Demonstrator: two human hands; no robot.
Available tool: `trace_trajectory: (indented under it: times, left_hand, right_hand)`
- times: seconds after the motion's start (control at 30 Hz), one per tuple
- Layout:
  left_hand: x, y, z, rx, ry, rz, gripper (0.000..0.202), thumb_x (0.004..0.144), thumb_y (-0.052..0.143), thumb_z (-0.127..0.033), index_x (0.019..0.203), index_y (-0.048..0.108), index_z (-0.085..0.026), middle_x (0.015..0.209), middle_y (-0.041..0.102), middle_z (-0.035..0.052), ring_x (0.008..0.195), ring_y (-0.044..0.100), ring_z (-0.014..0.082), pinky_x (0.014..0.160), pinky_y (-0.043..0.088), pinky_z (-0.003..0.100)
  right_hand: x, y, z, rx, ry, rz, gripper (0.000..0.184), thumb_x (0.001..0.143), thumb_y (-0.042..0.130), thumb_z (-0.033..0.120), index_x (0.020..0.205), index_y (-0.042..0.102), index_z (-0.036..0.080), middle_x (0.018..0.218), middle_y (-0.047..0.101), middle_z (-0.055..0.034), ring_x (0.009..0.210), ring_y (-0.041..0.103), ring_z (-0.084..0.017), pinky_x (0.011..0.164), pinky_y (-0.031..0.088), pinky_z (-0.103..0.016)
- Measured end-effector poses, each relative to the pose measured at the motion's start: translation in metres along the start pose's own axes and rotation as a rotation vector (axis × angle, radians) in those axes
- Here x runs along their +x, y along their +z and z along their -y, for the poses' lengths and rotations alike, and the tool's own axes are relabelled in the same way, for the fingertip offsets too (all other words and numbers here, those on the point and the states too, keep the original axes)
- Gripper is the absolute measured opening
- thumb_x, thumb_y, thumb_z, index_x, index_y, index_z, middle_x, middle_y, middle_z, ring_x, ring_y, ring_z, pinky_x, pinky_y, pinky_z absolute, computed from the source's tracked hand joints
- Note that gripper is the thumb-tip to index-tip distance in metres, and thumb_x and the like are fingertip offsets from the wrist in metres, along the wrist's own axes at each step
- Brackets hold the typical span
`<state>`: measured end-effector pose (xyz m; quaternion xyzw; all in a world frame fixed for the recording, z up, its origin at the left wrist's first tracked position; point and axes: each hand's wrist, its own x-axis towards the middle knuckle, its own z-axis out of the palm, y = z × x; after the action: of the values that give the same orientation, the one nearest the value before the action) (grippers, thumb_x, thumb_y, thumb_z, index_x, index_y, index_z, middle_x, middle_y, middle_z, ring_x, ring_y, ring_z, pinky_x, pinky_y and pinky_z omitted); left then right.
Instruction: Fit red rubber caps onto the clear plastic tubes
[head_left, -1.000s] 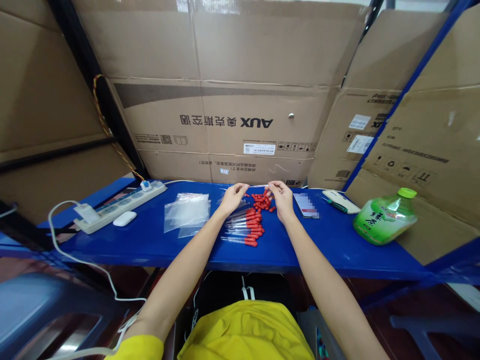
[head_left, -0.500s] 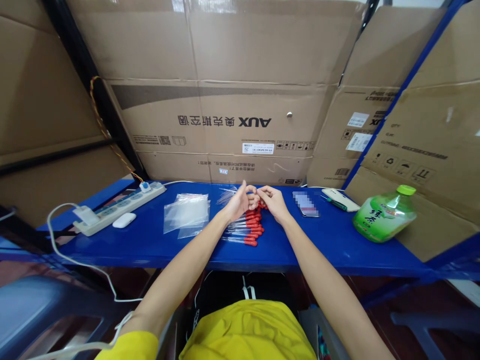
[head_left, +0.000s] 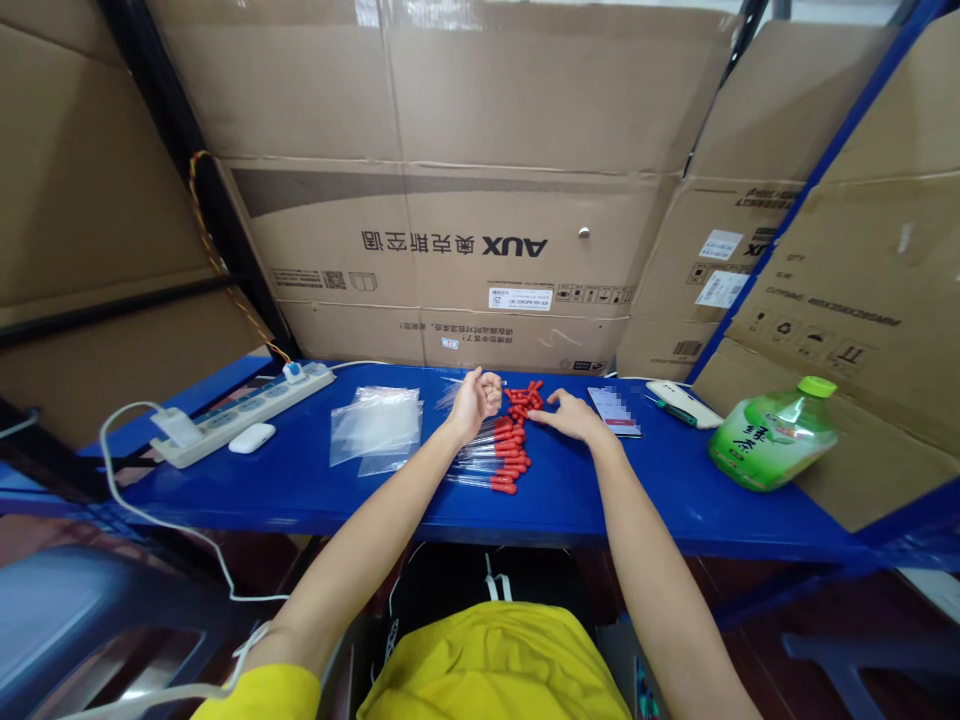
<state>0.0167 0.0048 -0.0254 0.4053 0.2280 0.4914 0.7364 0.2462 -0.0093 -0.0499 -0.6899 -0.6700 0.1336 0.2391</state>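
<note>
Caps, red and loose, lie heaped on the blue table; take that heap as the clock's centre, with twelve towards the cardboard wall. The right hand is at three o'clock, thumb and fingers parted at the heap's edge, gripping nothing that I can see. At nine the left hand is loosely curled; whether it holds anything I cannot tell. Tubes with red ends lie in a row at about seven, clear bags farther out around nine. I'd judge the step as picking out one cap; the next move seems to call for a light fingertip pinch, leaving its neighbours undisturbed.
</note>
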Motion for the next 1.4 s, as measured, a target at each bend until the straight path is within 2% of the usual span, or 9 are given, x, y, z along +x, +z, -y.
trace_trajectory:
  times: [0.07, 0.27, 0.43, 0.53, 0.6, 0.7, 0.77, 1.07, 1.4]
  left_hand:
    - [0.001, 0.000, 0.001, -0.002, -0.001, -0.029, 0.037, 0.099, 0.040, -0.044, 0.077, 0.053, -0.017, 0.054, 0.031, -0.0051, 0.042, 0.026, 0.0076, 0.043, 0.019, 0.018]
    - [0.000, 0.001, 0.002, 0.003, 0.044, -0.065, 0.020, 0.094, 0.044, -0.029, 0.098, 0.059, -0.016, 0.057, 0.033, -0.0063, 0.043, 0.027, 0.0073, 0.044, 0.020, 0.017]
    - [-0.002, 0.001, 0.002, -0.022, 0.025, -0.045, 0.014, 0.087, 0.051, -0.024, 0.098, 0.056, -0.018, 0.057, 0.032, -0.0070, 0.044, 0.028, 0.0079, 0.045, 0.020, 0.018]
    - [-0.004, 0.003, 0.001, -0.059, 0.032, 0.018, 0.013, 0.081, 0.054, -0.019, 0.094, 0.054, -0.019, 0.057, 0.030, -0.0071, 0.045, 0.028, 0.0079, 0.045, 0.020, 0.018]
    - [-0.005, 0.005, 0.000, -0.069, 0.037, 0.067, 0.012, 0.081, 0.055, -0.020, 0.093, 0.054, -0.019, 0.058, 0.030, -0.0066, 0.045, 0.028, 0.0080, 0.046, 0.022, 0.018]
    - [-0.009, 0.008, -0.001, -0.058, 0.039, 0.116, 0.009, 0.085, 0.054, -0.026, 0.089, 0.055, -0.019, 0.058, 0.032, -0.0054, 0.046, 0.030, 0.0085, 0.047, 0.026, 0.020]
    - [-0.010, 0.009, -0.002, -0.056, 0.045, 0.134, 0.013, 0.088, 0.053, -0.031, 0.087, 0.055, -0.018, 0.058, 0.033, -0.0046, 0.047, 0.032, 0.0089, 0.048, 0.029, 0.021]
    - [-0.011, 0.012, -0.004, -0.040, 0.043, 0.133, 0.013, 0.092, 0.052, -0.030, 0.086, 0.054, -0.018, 0.055, 0.033, -0.0053, 0.044, 0.031, 0.0078, 0.047, 0.028, 0.019]
    - [-0.006, 0.010, -0.003, 0.038, 0.148, 0.120, 0.004, 0.086, 0.055, -0.021, 0.087, 0.053, -0.018, 0.054, 0.036, -0.0066, 0.042, 0.030, 0.0061, 0.047, 0.026, 0.017]
  right_hand:
    - [0.000, 0.001, -0.003, -0.040, 0.007, 0.037, 0.065, 0.063, 0.084, 0.069, 0.105, 0.068, 0.022, 0.100, 0.076, -0.0115, 0.088, 0.071, -0.028, 0.071, 0.046, -0.032]
    - [-0.002, 0.003, 0.001, -0.099, -0.049, 0.039, 0.027, 0.074, 0.082, 0.047, 0.078, 0.069, 0.024, 0.086, 0.076, -0.0051, 0.079, 0.069, -0.022, 0.068, 0.043, -0.029]
    - [-0.002, -0.004, 0.006, -0.085, -0.027, -0.076, 0.009, 0.078, 0.072, 0.029, 0.085, 0.070, 0.025, 0.082, 0.075, -0.0048, 0.079, 0.069, -0.023, 0.070, 0.044, -0.030]
    - [-0.003, -0.007, 0.018, 0.073, -0.065, -0.244, 0.026, 0.079, 0.065, 0.023, 0.105, 0.068, 0.025, 0.083, 0.075, -0.0032, 0.077, 0.068, -0.022, 0.072, 0.046, -0.030]
    - [-0.005, -0.008, 0.030, 0.255, -0.200, -0.301, 0.032, 0.080, 0.062, 0.023, 0.112, 0.065, 0.024, 0.087, 0.075, -0.0020, 0.072, 0.066, -0.019, 0.072, 0.048, -0.030]
    - [-0.010, -0.006, 0.046, 0.428, -0.414, -0.295, 0.019, 0.084, 0.060, 0.028, 0.099, 0.069, 0.022, 0.087, 0.074, -0.0029, 0.075, 0.066, -0.019, 0.071, 0.050, -0.030]
    - [-0.014, -0.004, 0.054, 0.484, -0.463, -0.259, 0.018, 0.084, 0.063, 0.032, 0.097, 0.070, 0.022, 0.085, 0.074, -0.0032, 0.075, 0.066, -0.019, 0.068, 0.049, -0.029]
    - [-0.020, 0.002, 0.062, 0.682, -0.477, -0.213, 0.027, 0.085, 0.071, 0.047, 0.092, 0.072, 0.022, 0.086, 0.077, -0.0052, 0.074, 0.070, -0.021, 0.069, 0.054, -0.032]
    - [-0.022, 0.004, 0.067, 0.825, -0.431, -0.222, 0.029, 0.079, 0.076, 0.050, 0.088, 0.072, 0.022, 0.084, 0.077, -0.0064, 0.077, 0.073, -0.024, 0.075, 0.057, -0.036]
